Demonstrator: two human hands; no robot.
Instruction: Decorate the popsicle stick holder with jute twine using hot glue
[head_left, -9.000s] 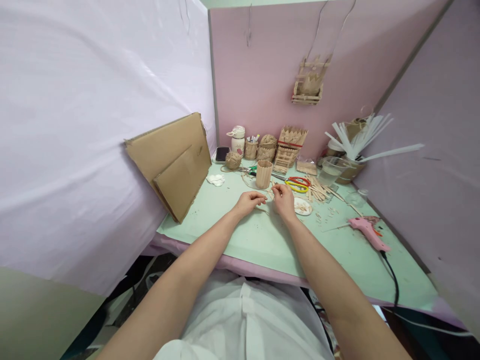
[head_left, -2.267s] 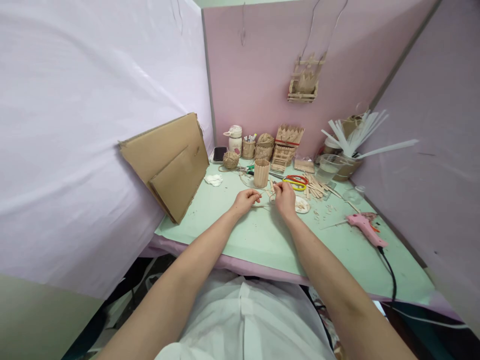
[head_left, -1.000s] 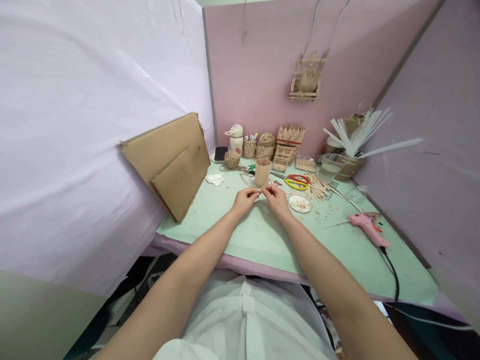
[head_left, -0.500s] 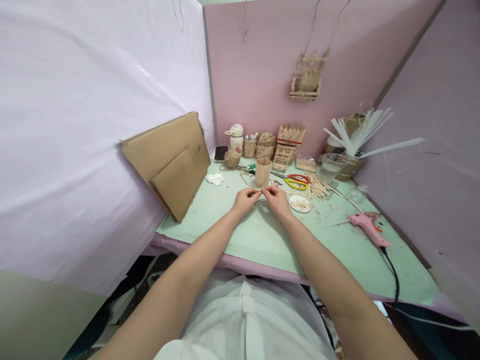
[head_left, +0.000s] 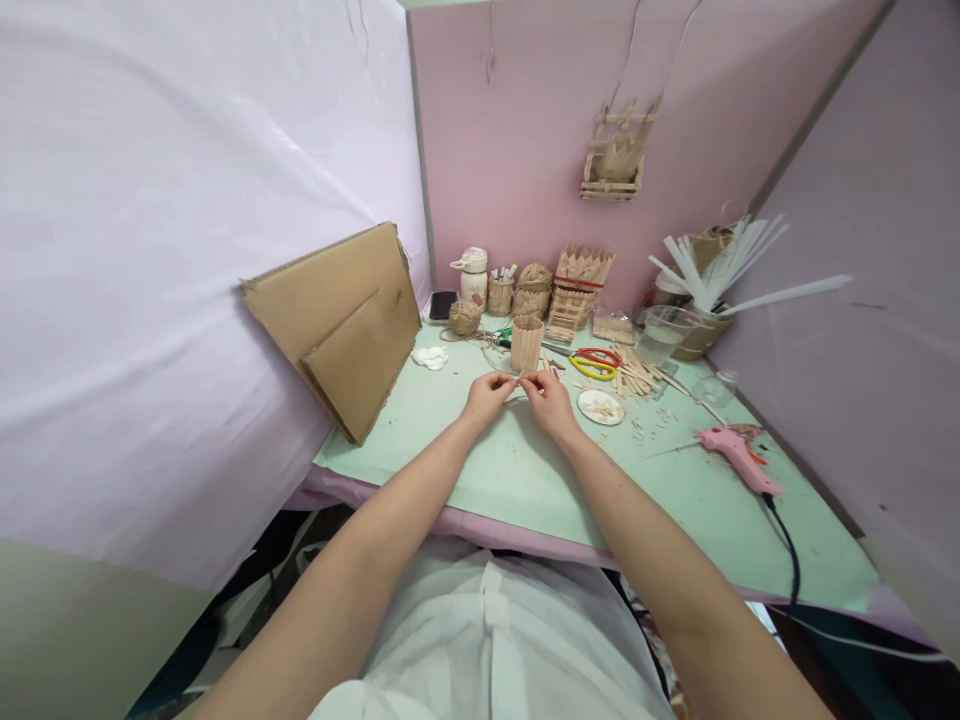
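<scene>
Just in front of an upright cup of wooden sticks (head_left: 527, 345), my two hands meet with fingertips almost touching. My left hand (head_left: 489, 398) pinches a thin strand of twine (head_left: 516, 399), part of which shows below the fingers. From the other side, my right hand (head_left: 548, 403) is closed in a pinch on the same twine. Its ends are mostly hidden by the fingers. Behind, a ball of twine (head_left: 465, 318) lies left of the cup, and a loose strand curves on the table near it.
Red-and-yellow-handled scissors (head_left: 594, 363), loose wooden sticks (head_left: 636, 372) and a white dish (head_left: 600, 407) lie to the right. A pink glue gun (head_left: 739, 458) with a black cord rests farther right. Cardboard sheets (head_left: 352, 330) lean at left. Glue sticks (head_left: 712, 270) stand in a back-right container.
Both hands have shifted very slightly left, their fingertips still pinched close together. The things on the table have not moved.
</scene>
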